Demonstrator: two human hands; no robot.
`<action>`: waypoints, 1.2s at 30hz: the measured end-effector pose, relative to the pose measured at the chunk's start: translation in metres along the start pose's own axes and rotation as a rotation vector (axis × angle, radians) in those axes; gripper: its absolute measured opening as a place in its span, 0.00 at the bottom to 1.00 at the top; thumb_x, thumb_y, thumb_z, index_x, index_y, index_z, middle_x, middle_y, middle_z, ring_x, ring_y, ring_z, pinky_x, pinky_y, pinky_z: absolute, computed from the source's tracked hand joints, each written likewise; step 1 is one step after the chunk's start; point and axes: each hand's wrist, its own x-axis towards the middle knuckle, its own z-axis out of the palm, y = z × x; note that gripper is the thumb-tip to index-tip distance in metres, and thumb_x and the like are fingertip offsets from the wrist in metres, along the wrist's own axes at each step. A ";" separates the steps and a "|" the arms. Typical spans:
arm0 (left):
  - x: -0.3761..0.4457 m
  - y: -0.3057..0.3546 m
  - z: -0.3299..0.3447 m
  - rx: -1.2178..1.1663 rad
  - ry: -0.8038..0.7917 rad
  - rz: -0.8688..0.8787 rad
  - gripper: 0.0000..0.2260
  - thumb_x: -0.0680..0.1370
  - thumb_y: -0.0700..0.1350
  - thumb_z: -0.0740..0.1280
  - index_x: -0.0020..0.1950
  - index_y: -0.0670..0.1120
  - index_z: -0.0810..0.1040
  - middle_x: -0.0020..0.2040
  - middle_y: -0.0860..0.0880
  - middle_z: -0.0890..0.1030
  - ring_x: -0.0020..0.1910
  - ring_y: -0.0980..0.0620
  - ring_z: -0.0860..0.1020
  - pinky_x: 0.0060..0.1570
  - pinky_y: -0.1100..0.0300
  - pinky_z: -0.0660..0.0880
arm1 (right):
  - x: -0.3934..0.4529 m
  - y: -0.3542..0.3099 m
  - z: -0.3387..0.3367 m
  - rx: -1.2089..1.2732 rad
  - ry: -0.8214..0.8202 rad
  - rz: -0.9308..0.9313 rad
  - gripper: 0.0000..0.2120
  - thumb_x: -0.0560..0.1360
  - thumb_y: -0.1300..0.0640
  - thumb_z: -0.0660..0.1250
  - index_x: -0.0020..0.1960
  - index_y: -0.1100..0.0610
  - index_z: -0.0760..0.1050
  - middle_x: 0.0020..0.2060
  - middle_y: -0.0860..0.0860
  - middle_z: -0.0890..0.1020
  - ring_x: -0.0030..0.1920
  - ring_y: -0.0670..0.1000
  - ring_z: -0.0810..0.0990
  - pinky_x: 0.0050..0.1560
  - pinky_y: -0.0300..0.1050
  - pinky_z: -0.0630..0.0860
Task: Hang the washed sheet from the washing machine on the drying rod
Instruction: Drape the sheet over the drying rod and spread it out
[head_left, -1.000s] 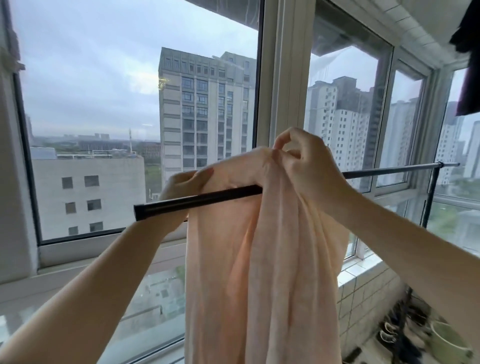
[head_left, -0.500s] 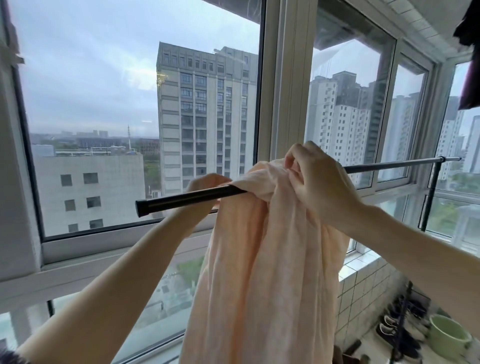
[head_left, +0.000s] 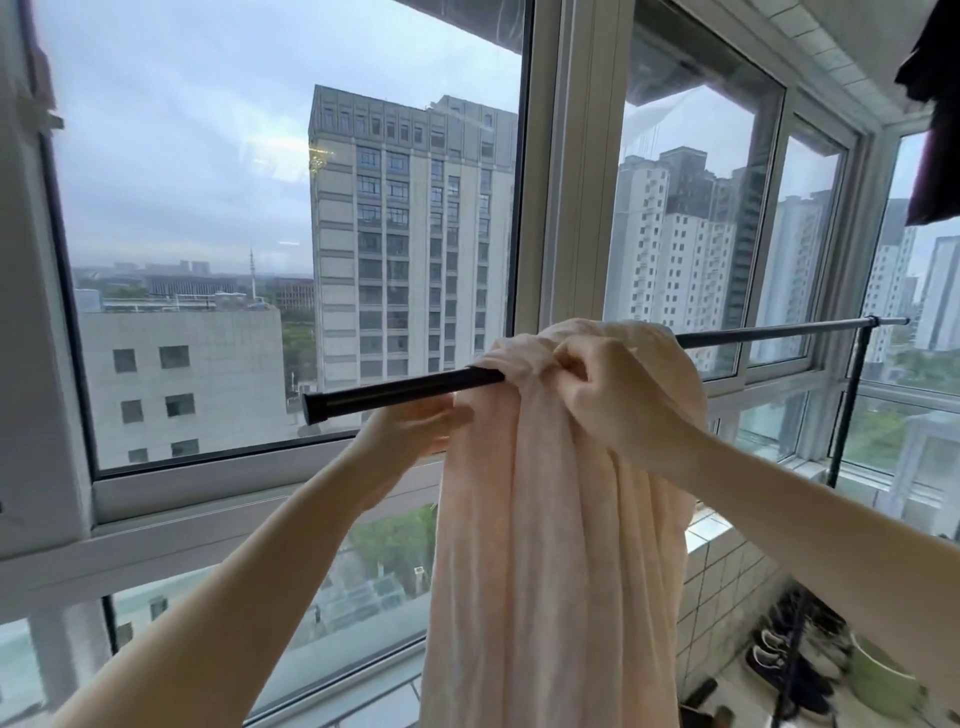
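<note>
A pale pink sheet (head_left: 545, 545) is bunched over a black drying rod (head_left: 395, 389) that runs from the left end cap to a stand at the far right. The sheet hangs down in long folds on my side. My right hand (head_left: 613, 400) grips a gathered fold at the top of the sheet, just in front of the rod. Just under the rod, my left hand (head_left: 415, 421) reaches behind the sheet's left edge; its fingertips are hidden by the cloth.
Large windows (head_left: 260, 234) stand right behind the rod. The rod's upright post (head_left: 847, 410) is at the right. Below right are a tiled low wall (head_left: 727, 582), shoes (head_left: 795, 649) and a green basin (head_left: 883, 680) on the floor. Dark clothing (head_left: 935, 104) hangs top right.
The view has shifted, so the rod and sheet sit lower and further right. My left hand has dropped from above the rod to below it. My right hand keeps its grip on the fold.
</note>
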 end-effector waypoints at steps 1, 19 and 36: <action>0.001 0.003 -0.003 -0.047 0.045 0.005 0.05 0.73 0.40 0.71 0.47 0.42 0.81 0.46 0.45 0.83 0.48 0.46 0.81 0.53 0.53 0.78 | 0.005 -0.002 -0.005 0.058 0.004 0.067 0.10 0.79 0.54 0.64 0.43 0.57 0.79 0.33 0.50 0.81 0.30 0.39 0.77 0.33 0.30 0.71; 0.037 0.008 0.005 0.376 0.216 0.090 0.09 0.72 0.32 0.69 0.41 0.47 0.79 0.35 0.50 0.79 0.35 0.52 0.77 0.37 0.63 0.75 | 0.031 0.051 -0.012 -0.438 0.084 -0.138 0.06 0.75 0.63 0.61 0.43 0.54 0.70 0.41 0.49 0.71 0.44 0.53 0.74 0.47 0.51 0.73; 0.002 -0.005 0.025 0.279 0.282 0.176 0.07 0.71 0.40 0.74 0.37 0.41 0.78 0.35 0.52 0.81 0.35 0.65 0.79 0.37 0.73 0.72 | -0.003 0.011 0.031 -0.514 0.092 -0.187 0.08 0.76 0.50 0.65 0.47 0.55 0.74 0.42 0.49 0.78 0.41 0.53 0.78 0.37 0.45 0.70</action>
